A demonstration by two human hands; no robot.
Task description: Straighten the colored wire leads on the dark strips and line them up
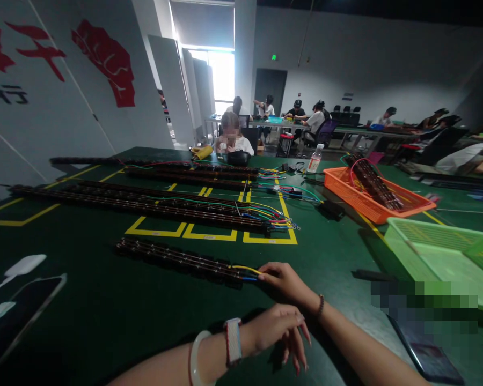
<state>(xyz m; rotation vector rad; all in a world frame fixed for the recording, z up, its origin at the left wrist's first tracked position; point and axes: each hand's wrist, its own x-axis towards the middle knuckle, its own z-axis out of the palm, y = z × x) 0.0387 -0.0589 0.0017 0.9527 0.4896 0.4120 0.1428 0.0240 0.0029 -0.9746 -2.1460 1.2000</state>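
A short dark strip assembly [181,260] with shiny metal strands lies lengthwise on the green table. From its right end come a yellow wire [243,268] and a blue wire [249,279]. My right hand [284,281], a beaded bracelet at its wrist, pinches the tips of these wires between thumb and fingers. Closer to me, my left hand [279,332] hovers over the table with a watch and a pale bangle on its arm. Its fingers hang loosely apart and hold nothing. Longer dark strips [177,206] with coloured wires lie beyond.
To the right stand an orange basket [374,214] holding dark strips and a green basket [406,252]. A phone [422,348] rests at lower right, another dark device [24,321] at lower left. A bottle [314,159] stands farther back. A person [233,140] sits opposite.
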